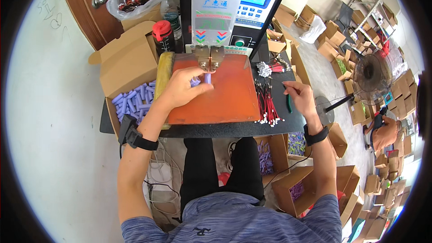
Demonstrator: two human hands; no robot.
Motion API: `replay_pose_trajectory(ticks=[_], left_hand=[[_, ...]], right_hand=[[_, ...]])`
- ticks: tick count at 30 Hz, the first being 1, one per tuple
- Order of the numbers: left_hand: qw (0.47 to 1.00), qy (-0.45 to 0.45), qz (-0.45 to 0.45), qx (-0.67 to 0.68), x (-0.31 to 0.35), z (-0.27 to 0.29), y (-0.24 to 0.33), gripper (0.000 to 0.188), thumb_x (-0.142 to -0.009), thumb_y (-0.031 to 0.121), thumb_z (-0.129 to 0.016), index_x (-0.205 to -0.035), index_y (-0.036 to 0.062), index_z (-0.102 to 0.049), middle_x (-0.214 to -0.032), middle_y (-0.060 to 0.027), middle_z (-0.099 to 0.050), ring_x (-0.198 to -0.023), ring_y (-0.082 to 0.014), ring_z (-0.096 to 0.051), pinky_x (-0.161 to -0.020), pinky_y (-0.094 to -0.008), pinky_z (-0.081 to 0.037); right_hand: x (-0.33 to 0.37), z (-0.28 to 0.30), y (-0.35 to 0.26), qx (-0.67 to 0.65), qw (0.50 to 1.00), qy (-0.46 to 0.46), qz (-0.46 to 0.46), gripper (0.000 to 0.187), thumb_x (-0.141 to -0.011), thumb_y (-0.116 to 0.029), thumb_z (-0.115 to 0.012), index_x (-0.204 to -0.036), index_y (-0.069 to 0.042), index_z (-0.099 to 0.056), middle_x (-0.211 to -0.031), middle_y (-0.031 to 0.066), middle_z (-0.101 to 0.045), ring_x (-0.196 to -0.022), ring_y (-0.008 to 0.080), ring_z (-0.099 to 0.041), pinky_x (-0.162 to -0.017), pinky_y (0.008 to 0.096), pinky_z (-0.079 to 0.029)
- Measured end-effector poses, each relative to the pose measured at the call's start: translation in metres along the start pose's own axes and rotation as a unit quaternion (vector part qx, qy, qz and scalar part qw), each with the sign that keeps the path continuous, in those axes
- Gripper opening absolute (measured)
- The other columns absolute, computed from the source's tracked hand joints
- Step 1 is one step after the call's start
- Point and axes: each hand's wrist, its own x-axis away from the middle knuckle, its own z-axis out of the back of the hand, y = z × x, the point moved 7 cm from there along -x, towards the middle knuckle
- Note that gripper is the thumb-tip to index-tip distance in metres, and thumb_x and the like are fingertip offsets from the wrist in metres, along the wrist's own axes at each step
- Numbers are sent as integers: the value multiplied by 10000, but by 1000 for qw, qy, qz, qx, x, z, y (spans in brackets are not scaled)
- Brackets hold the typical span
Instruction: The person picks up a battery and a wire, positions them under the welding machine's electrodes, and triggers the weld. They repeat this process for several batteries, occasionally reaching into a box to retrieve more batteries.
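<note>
My left hand (186,87) is closed around small lilac cylindrical battery cells. One lilac cell (208,78) stands upright between thumb and fingers, right below the two metal electrodes (210,58) of a spot welding machine (265,4). Another lilac cell shows partly inside the palm. Beneath this hand lies an orange-brown mat (220,101). Off to the right, my right hand (300,96) hovers at the table's edge with thumb and forefinger pinched together; what they hold is too small to tell. Close to it are green-handled pliers (289,103) and a bundle of red and black wires (267,108) with white connectors.
An open carton (130,63) of lilac cells sits left of the mat, beside a yellow roll (164,74). Behind stand a red-capped bottle (163,36) and a clear bottle (169,13). Cartons of cells lie below right. A floor fan (372,73) and another person (383,132) are farther right.
</note>
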Motion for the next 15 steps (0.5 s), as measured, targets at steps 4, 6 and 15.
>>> replay_pose_trajectory(ticks=[4, 6, 15], left_hand=[[999, -35, 16, -32, 3, -1, -6, 278, -786, 168, -739, -1022, 31, -685, -816, -96, -675, -718, -224, -644, -657, -325, -489], [1000, -17, -2, -18, 1, -5, 2, 258, -795, 164, -734, -1020, 42, -700, -801, -106, -666, -722, -243, -642, -646, -329, -489], [997, -14, -12, -77, 1, -1, 9, 204, -830, 121, -701, -990, -4, -686, -812, -131, -673, -717, -233, -653, -663, -315, -496]], right_hand=[[-7, -27, -40, -35, 995, -38, -88, 185, -889, -110, -675, -1037, -3, -708, -733, 0, -656, -623, 44, -549, -558, 197, -435], [-15, -42, -54, -35, 998, -27, -39, 180, -887, -106, -675, -1034, -8, -711, -739, -1, -665, -632, 38, -545, -564, 196, -436], [-52, -138, -109, -108, 989, -89, 47, 142, -908, -122, -575, -876, 10, -615, -684, 119, -660, -657, 200, -673, -612, 299, -501]])
